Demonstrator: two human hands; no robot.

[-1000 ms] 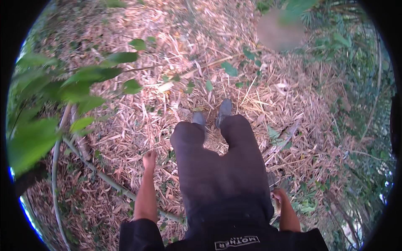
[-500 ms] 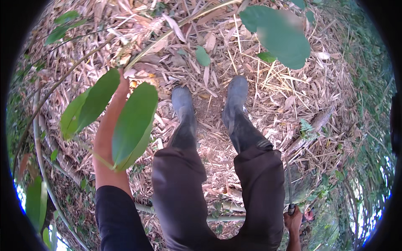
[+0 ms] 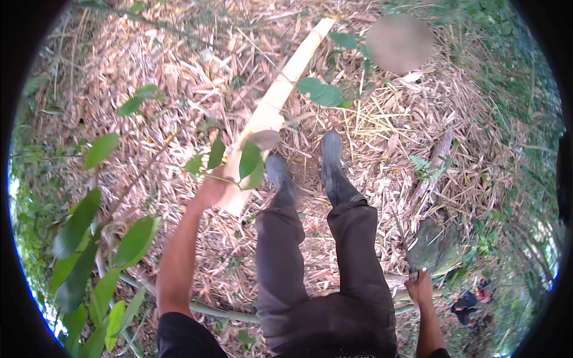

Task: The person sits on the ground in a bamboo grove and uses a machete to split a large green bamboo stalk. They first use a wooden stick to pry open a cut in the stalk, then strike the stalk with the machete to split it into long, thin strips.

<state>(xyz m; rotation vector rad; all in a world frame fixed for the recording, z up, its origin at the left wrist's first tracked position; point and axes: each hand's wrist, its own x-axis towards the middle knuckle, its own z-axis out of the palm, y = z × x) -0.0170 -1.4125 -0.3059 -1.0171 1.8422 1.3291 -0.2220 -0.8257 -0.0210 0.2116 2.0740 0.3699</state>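
Observation:
My left hand (image 3: 216, 190) is closed around the near part of a long, pale yellow strip that looks like split bamboo (image 3: 271, 104). The strip slants away to the upper right, its broad pale face toward me. Green leaves on a thin stem partly cover my left fingers. Low on the right, my right hand (image 3: 421, 286) grips the handle of a long, thin-bladed knife, likely a machete (image 3: 401, 235). Its blade points up and away, seen nearly edge-on. My two grey rubber boots (image 3: 332, 149) stand on the ground between the hands.
Dry leaves and husks (image 3: 179, 77) cover the ground. Leafy branches (image 3: 89, 238) hang close on the left. A fallen log (image 3: 433, 173) and a grey-green rock (image 3: 439, 244) lie to the right. A pole (image 3: 221, 311) lies behind my legs. Dark and red shapes (image 3: 468, 307) at lower right are unclear.
My left hand has come nearer and to the right, and the strip now shows its broad pale face. My right hand has risen slightly with the machete. The large leaves have shifted from the left forearm.

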